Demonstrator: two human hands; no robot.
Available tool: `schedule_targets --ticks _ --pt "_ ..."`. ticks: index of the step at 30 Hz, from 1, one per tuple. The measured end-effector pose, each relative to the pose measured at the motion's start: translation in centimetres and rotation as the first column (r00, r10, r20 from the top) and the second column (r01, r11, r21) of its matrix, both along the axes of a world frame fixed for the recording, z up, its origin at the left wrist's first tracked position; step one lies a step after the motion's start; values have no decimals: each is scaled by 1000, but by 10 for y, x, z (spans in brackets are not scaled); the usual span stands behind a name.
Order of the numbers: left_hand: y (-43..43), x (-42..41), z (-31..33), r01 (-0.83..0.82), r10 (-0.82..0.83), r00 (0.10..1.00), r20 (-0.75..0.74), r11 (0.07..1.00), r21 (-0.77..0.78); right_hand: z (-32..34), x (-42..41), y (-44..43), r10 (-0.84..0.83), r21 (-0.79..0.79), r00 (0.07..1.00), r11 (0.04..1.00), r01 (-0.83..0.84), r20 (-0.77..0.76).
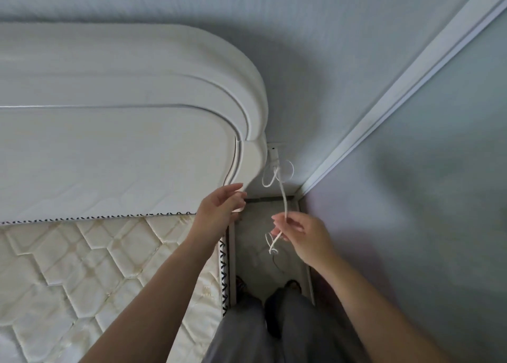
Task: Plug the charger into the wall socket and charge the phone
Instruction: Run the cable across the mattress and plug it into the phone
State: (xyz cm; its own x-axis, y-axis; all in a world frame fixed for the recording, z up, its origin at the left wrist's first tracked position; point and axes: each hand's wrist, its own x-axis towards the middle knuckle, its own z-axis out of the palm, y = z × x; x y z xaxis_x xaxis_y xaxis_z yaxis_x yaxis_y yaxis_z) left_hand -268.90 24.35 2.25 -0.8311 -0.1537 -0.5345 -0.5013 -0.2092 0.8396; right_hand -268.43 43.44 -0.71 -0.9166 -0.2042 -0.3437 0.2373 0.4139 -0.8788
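Observation:
A white charger [274, 158] sits in the wall socket [275, 146] just right of the headboard. From it a white cable [282, 195] loops and hangs down into the gap beside the bed. My right hand [299, 236] pinches that cable, and its curled end [271, 243] dangles below my fingers. My left hand [222, 203] hovers over the mattress corner with fingers apart and holds nothing. No phone is in view.
A white padded headboard [137, 102] and a quilted mattress [82, 266] fill the left side. A narrow strip of floor [263, 264] runs between the bed and the right wall [425, 198]. My legs and feet stand in that strip.

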Motion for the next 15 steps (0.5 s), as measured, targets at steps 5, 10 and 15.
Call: schedule_targets --ticks 5,10,15 --pt "7 26 -2 124 -126 992 -10 982 -142 63 -15 4 -208 -264 978 944 196 -18" --pt "40 59 5 259 -276 958 -79 949 -178 106 -25 3 -220 -435 975 875 211 31" --pt "58 85 20 151 -181 973 -146 969 -196 128 -23 14 -178 -492 984 855 161 12"
